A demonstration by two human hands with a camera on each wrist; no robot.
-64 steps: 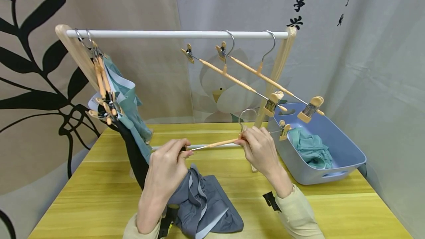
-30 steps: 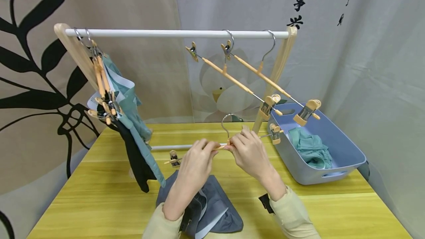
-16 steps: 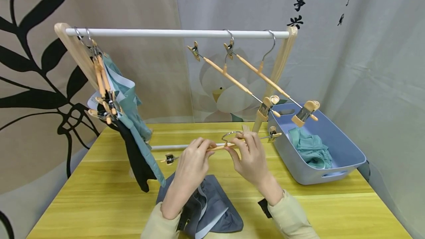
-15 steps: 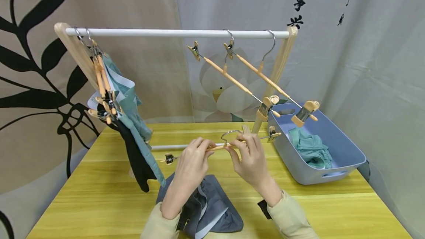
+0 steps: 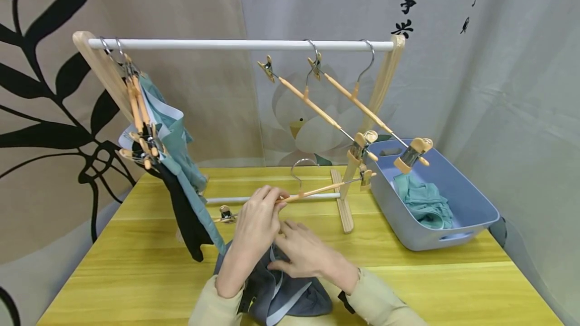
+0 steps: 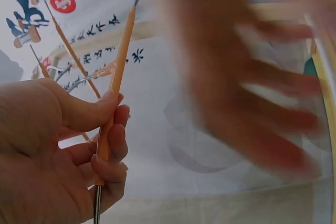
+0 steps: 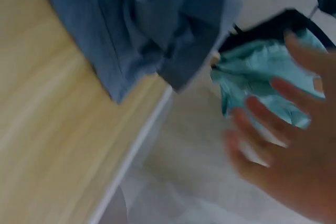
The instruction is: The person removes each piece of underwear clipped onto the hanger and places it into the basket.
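In the head view my left hand (image 5: 256, 223) holds a wooden clip hanger (image 5: 319, 191) by its bar, left of the metal hook. The left wrist view shows thumb and fingers curled round the hanger bar (image 6: 119, 61). Both end clips show, and no cloth is in them. My right hand (image 5: 305, 250) is off the hanger, its fingers spread, over a crumpled dark grey garment (image 5: 312, 300) on the table. The right wrist view shows this hand (image 7: 299, 145) blurred and holding nothing, with the grey garment (image 7: 100, 30) near the table edge.
A rack with a white rail (image 5: 217, 45) spans the back. Two bare clip hangers (image 5: 312, 106) hang at its right; teal garments (image 5: 174, 140) and a black one (image 5: 181, 215) hang at its left. A blue basket (image 5: 403, 225) with teal cloth (image 5: 423, 202) stands right.
My left hand slid rightward to grip the hanger nearer its middle. My right hand let go of the bar and came down and left over the grey garment. The hanger's hook turned upright again.
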